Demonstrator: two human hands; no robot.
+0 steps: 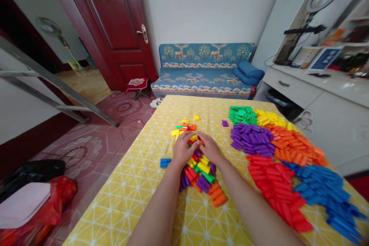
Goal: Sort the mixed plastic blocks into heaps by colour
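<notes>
A heap of mixed plastic blocks [204, 167], in red, yellow, green, purple and orange, lies in the middle of the table. My left hand [182, 148] arches over its left side with the fingers stretched forward. From the other side my right hand [210, 147] curves around the heap, fingertips close to those of the left. Both palms face inward, hiding some blocks between them; neither hand visibly grips one. Just beyond the fingertips are more mixed blocks. A blue block [165, 162] sits left of my left wrist, and a purple block [225, 123] lies apart to the right.
Sorted piles cover the table's right side: green [242, 115], yellow [271, 118], purple [252, 139], orange [296, 147], red [275, 188] and blue [323, 186]. A yellow patterned cloth [127, 203] covers the table. A blue sofa [201, 75] stands behind it, a white cabinet [340, 123] at right.
</notes>
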